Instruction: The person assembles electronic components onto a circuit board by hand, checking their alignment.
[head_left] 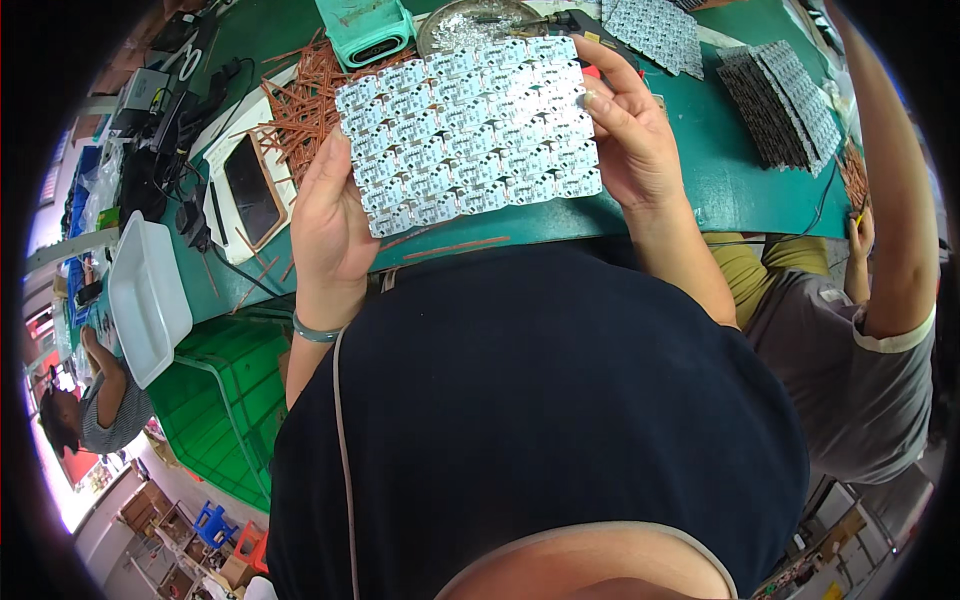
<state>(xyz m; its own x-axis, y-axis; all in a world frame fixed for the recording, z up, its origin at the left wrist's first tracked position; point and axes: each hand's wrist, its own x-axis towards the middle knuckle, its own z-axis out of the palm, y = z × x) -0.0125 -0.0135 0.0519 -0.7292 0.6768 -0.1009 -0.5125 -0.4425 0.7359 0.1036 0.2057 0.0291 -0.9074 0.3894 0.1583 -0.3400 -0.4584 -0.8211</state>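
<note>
Between my two hands I hold up a white panel of small circuit boards (470,140), tilted above the table's near edge. My left hand (333,205) grips its left edge, thumb along the side and a bangle on the wrist. At the right edge my right hand (635,130) pinches the upper corner between thumb and fingers. Behind the panel's left side lies a heap of copper-brown strips (305,100). Above its top edge are a teal plastic holder (370,35) and a round dish (440,35) of small clear and silvery pieces.
A stack of circuit panels (780,105) stands at the right; more panels (655,35) lie at the back. A phone (252,190) rests on the left beside cables. A white tray (148,300) and green crate (220,400) are lower left. A co-worker (860,370) sits close on my right.
</note>
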